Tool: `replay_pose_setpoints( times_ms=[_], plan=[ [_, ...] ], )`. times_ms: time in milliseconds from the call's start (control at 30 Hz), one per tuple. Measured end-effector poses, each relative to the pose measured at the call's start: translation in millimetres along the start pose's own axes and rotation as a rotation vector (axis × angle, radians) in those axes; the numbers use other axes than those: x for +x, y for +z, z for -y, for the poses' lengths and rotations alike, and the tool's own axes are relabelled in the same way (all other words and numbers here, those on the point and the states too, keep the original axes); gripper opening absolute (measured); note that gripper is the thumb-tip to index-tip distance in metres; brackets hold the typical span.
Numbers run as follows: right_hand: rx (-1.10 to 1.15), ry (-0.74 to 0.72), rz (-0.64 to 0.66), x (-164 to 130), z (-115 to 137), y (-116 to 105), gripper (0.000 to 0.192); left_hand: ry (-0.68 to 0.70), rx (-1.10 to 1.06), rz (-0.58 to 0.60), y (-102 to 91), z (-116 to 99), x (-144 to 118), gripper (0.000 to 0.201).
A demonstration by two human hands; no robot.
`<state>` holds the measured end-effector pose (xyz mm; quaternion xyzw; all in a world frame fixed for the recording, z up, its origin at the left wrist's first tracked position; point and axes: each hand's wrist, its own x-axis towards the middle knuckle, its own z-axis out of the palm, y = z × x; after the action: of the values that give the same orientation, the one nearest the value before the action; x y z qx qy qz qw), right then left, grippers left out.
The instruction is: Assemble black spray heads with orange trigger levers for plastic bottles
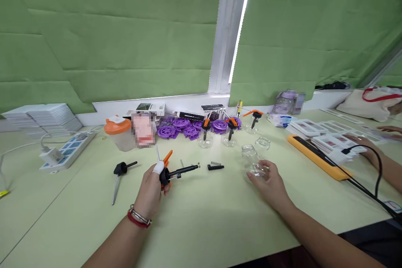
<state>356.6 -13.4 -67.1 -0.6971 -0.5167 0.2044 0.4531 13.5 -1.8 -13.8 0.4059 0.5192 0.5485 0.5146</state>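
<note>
Three glass jars [205, 140] with heads, at two o'clock from the left hand [151, 185], seem finished. This hand's grip holds one black head [165, 176], not yet joined; the right hand's [270, 183] grip curves around one bare jar [251, 160] at three o'clock. One loose head [119, 169] lies at ten o'clock.

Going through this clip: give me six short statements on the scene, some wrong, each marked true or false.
1. The left hand holds a black piece with an orange lever. True.
2. The right hand holds a glass jar. True.
3. Nothing lies between the hands. False: a spring and a small black part do.
4. Both wrists are bare. False: bracelets circle the left one.
5. A cup stands left of the purple parts. True.
6. Nobody else is visible. False: another person's arm shows at right.
</note>
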Motion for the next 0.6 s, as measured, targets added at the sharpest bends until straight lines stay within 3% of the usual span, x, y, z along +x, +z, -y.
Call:
replay_pose_setpoints(
  times_ms=[300,600],
  plan=[
    [-0.258,-0.037,-0.013,32,-5,4,0.073,0.046,0.074,0.062,0.1,-1,-4,0.031],
    [-0.257,-0.061,-0.035,52,-16,8,0.077,0.021,0.114,0.072,-0.5,-3,-4,0.027]
  ],
)
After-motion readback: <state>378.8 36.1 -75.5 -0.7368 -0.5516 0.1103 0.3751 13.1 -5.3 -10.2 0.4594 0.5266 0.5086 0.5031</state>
